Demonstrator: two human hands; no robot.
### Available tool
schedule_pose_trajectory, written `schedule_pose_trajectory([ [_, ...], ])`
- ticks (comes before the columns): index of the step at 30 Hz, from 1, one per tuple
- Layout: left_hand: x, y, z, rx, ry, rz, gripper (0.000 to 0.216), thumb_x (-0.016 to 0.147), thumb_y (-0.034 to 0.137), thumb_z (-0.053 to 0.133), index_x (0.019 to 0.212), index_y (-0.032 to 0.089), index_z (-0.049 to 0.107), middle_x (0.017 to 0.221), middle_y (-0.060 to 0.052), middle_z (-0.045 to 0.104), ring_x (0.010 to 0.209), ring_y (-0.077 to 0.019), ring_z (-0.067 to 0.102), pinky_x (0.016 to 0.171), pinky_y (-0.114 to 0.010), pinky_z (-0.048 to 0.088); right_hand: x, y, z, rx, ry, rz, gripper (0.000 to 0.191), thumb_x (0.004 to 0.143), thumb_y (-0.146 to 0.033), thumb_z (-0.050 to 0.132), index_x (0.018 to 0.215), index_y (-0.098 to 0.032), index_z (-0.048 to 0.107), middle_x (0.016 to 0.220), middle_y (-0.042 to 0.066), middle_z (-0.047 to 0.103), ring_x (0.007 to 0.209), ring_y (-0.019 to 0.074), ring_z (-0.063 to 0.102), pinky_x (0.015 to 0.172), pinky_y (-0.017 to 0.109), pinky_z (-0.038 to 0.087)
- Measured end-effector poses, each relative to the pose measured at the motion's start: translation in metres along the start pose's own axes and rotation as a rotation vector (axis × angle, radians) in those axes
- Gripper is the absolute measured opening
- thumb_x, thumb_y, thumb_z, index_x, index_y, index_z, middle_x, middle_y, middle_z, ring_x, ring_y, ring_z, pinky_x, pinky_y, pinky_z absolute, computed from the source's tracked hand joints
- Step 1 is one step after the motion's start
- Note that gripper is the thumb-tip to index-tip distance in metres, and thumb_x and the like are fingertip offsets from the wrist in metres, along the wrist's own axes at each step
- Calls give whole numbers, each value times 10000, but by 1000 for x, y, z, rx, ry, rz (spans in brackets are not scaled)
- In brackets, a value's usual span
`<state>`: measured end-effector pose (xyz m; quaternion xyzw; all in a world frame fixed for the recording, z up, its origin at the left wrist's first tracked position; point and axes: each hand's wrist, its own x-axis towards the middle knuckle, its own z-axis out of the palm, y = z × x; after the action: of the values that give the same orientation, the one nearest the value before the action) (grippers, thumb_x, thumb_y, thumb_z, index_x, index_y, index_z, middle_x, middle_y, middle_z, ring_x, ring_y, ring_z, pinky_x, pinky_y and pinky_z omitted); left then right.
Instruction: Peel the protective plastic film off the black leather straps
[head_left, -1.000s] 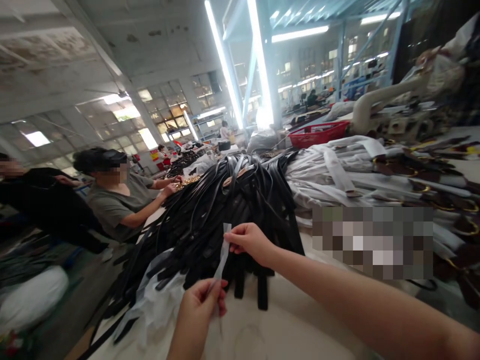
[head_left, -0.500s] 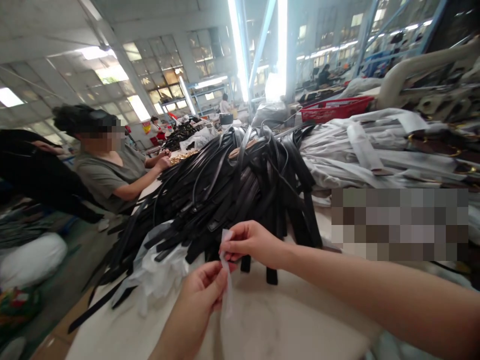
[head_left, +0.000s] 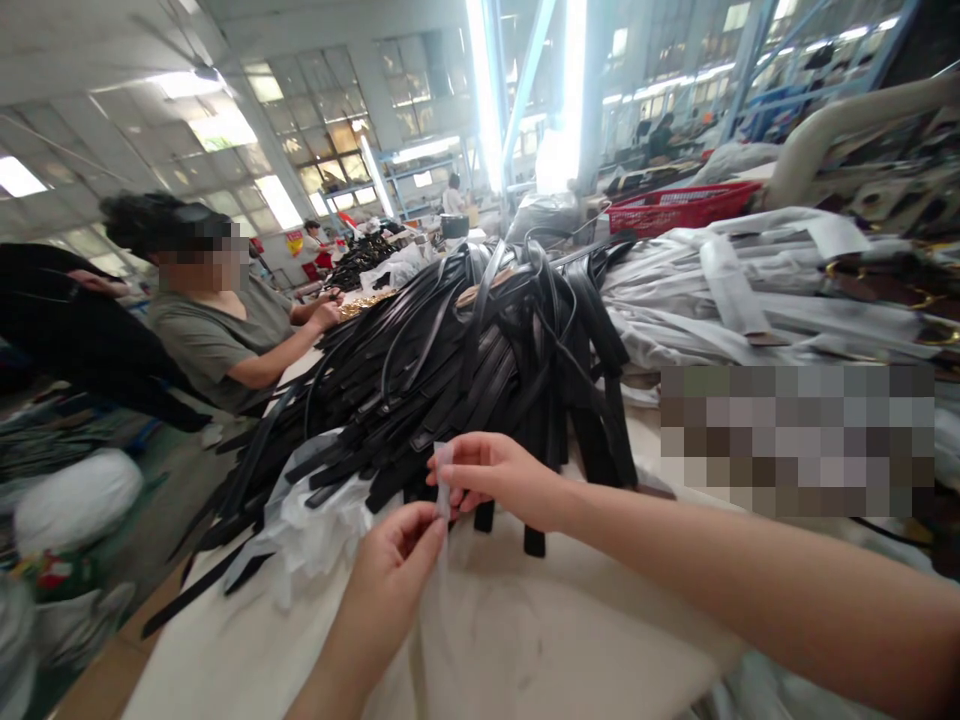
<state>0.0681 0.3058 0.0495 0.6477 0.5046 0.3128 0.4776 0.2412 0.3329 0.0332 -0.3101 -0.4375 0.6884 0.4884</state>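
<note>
Both my hands pinch one thin translucent strip (head_left: 444,488) just above the pale table top (head_left: 525,640). My right hand (head_left: 501,478) grips its upper end with closed fingers. My left hand (head_left: 394,575) pinches it lower down, thumb against fingers, close beneath the right. The strip between them is short and nearly upright. Right behind my hands lies a big heap of black leather straps (head_left: 480,370), their ends hanging over the table towards me.
Crumpled clear plastic wrap (head_left: 315,525) lies left of my hands. A pile of white straps (head_left: 735,300) is at the right, a red basket (head_left: 679,205) behind it. A seated person in a grey shirt (head_left: 217,340) works at the table's left side.
My hands have come closer together, so the strip between them is much shorter than a second ago. The view has tipped down and nearer to the table.
</note>
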Motion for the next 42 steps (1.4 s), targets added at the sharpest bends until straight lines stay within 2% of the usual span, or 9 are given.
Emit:
schedule_pose_trajectory([
  [6, -1, 2, 1, -88, -52, -51, 383, 780, 534, 648, 833, 162, 722, 713, -23, 636, 710, -177, 530, 649, -243, 390, -1, 3, -8, 29, -273, 1, 507, 629, -285, 834, 1089, -153, 668, 870, 27, 688, 630, 82, 601, 527, 168, 452],
  [11, 1, -6, -1, -87, -13, -47, 376, 795, 524, 642, 713, 157, 642, 535, 47, 441, 508, -98, 336, 487, -214, 265, -2, 4, -5, 91, -200, 53, 453, 589, -301, 865, 969, -129, 687, 819, 16, 679, 586, 71, 622, 566, 181, 499],
  [17, 3, -11, -2, -97, -2, -33, 302, 826, 468, 605, 761, 174, 587, 564, 61, 427, 491, -93, 321, 474, -216, 245, 1, 3, -4, 118, -66, 47, 426, 558, -406, 870, 721, -107, 614, 632, 21, 685, 564, 94, 652, 567, 178, 516],
  [26, -3, 5, -11, 548, 217, 223, 219, 861, 306, 458, 719, 197, 584, 672, -19, 594, 678, -210, 549, 644, -307, 368, -1, -9, 1, -169, 125, 21, 409, 535, -418, 852, 610, -133, 567, 471, -17, 621, 435, 83, 583, 456, 174, 477],
  [29, -4, 6, -14, 413, 65, 148, 227, 826, 407, 543, 751, 197, 583, 642, -1, 575, 620, -198, 544, 584, -291, 386, -6, -12, 2, -255, 43, -25, 381, 569, -410, 833, 631, -135, 578, 478, -21, 616, 441, 93, 588, 439, 177, 470],
  [32, -2, 5, -14, 140, 0, 173, 296, 761, 444, 648, 899, 183, 647, 859, -48, 653, 791, -223, 615, 695, -297, 479, -12, -5, 7, -312, -79, 25, 332, 609, -380, 804, 614, -136, 578, 464, -27, 599, 428, 94, 577, 418, 171, 448],
  [37, -3, 5, -6, 136, 142, 247, 207, 788, 353, 653, 677, 191, 717, 766, -40, 647, 771, -199, 613, 682, -253, 470, -17, 13, 17, -528, -27, 35, 244, 731, -268, 683, 569, -154, 539, 456, -33, 569, 443, 106, 585, 399, 160, 403],
  [40, -4, 1, -9, 187, 202, 246, 200, 775, 348, 667, 654, 195, 711, 676, -9, 597, 664, -169, 562, 601, -236, 419, -11, 4, 6, -670, -89, -152, 239, 717, -262, 728, 575, -147, 574, 513, -17, 594, 479, 93, 570, 420, 154, 368],
  [42, -4, -3, -13, 186, 249, 229, 218, 756, 355, 684, 612, 191, 682, 636, 10, 546, 626, -154, 522, 580, -230, 391, -2, -9, -9, -642, 8, -162, 273, 678, -271, 789, 554, -146, 581, 501, -25, 574, 465, 68, 525, 423, 148, 342],
])
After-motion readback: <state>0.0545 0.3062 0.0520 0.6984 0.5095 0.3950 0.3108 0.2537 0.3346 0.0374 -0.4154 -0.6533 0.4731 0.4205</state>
